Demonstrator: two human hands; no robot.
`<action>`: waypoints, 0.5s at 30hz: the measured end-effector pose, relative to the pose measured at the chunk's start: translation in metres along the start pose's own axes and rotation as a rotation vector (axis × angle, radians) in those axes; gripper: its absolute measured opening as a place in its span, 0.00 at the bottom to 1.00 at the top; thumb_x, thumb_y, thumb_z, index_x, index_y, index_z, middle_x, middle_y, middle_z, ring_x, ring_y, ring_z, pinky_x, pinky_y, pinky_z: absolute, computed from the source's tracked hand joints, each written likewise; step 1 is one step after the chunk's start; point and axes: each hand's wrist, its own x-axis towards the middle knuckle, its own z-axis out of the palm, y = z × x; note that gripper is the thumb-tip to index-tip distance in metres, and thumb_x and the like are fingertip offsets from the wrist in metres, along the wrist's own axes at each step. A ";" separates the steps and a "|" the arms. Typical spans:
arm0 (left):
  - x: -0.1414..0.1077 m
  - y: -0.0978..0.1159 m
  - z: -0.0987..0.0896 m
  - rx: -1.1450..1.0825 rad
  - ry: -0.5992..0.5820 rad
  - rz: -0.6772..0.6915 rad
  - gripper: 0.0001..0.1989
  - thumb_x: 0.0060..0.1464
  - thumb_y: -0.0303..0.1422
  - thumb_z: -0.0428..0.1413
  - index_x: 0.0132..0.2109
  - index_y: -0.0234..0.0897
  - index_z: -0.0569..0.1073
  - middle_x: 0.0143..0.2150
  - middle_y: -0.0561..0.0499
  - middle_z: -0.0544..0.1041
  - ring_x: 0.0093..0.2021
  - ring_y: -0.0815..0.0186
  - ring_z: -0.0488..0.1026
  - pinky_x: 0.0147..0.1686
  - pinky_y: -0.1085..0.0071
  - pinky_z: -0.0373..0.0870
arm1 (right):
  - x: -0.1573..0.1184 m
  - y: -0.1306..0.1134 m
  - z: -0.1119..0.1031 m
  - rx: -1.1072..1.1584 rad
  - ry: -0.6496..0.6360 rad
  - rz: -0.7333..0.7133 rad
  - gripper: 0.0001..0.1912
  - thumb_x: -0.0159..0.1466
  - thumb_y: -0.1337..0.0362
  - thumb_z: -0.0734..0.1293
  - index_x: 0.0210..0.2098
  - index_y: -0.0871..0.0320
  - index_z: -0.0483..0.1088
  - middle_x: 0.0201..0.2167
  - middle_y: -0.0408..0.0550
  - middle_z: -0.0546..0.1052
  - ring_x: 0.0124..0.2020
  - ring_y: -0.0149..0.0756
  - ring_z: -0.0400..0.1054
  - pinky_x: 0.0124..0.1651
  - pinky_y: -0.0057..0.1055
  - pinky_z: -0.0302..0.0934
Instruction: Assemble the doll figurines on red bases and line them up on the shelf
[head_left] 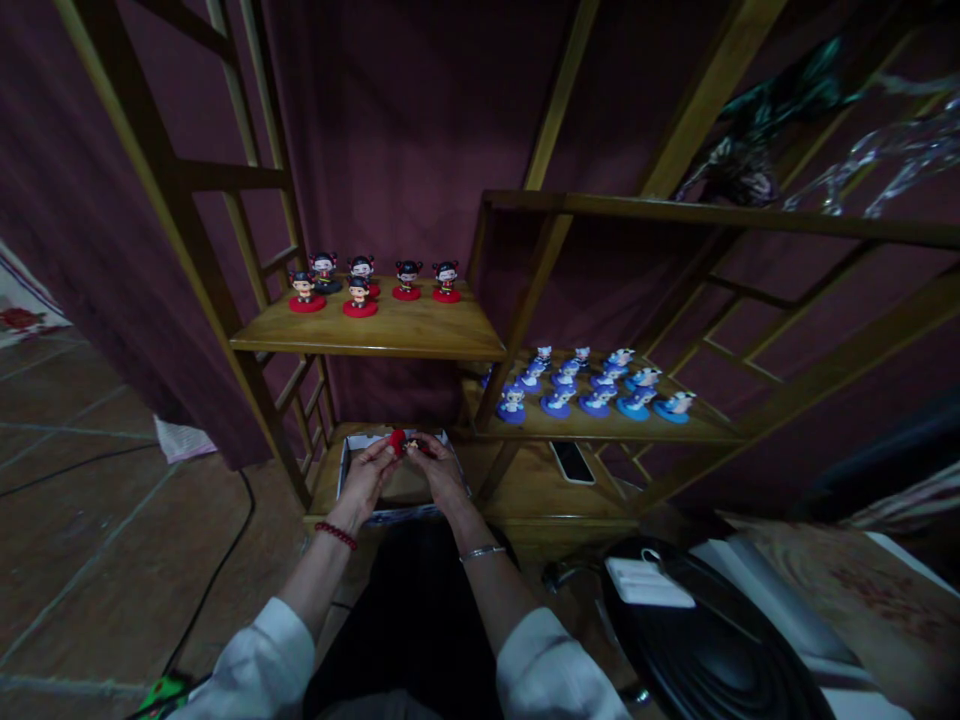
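Above an open cardboard box on the lowest shelf, both my hands hold a small figurine with a red round base, tipped on its side. My left hand pinches the red base. The fingers of my right hand close on the figure's body, which they partly cover. On the wooden shelf above stand several black-haired figurines, mostly on red bases. Several blue and purple figurines are arranged in rows on the shelf to the right.
A phone lies on the low shelf right of the box. Glass animal ornaments stand on the upper right shelf. At the lower right is a black chair bearing a white object. A black cable crosses the tiled floor at left.
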 end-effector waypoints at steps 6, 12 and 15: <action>-0.001 -0.001 0.002 -0.007 0.019 -0.005 0.07 0.44 0.20 0.60 0.32 0.33 0.77 0.33 0.50 0.79 0.33 0.71 0.75 0.45 0.68 0.71 | 0.001 0.003 -0.001 -0.069 0.019 0.002 0.15 0.46 0.60 0.71 0.34 0.55 0.73 0.30 0.41 0.76 0.33 0.33 0.68 0.41 0.30 0.62; -0.001 -0.001 0.005 -0.017 0.015 -0.013 0.07 0.45 0.18 0.58 0.30 0.33 0.77 0.32 0.50 0.79 0.33 0.71 0.75 0.46 0.69 0.71 | 0.002 0.001 -0.001 -0.139 0.023 -0.038 0.13 0.47 0.59 0.70 0.33 0.54 0.73 0.30 0.40 0.75 0.33 0.33 0.67 0.38 0.28 0.61; 0.000 -0.001 0.005 -0.004 0.024 -0.013 0.07 0.43 0.19 0.60 0.30 0.33 0.76 0.32 0.50 0.79 0.32 0.70 0.75 0.46 0.68 0.71 | 0.003 -0.001 -0.001 -0.181 0.004 -0.067 0.12 0.48 0.60 0.69 0.33 0.54 0.72 0.29 0.40 0.75 0.32 0.33 0.67 0.37 0.28 0.61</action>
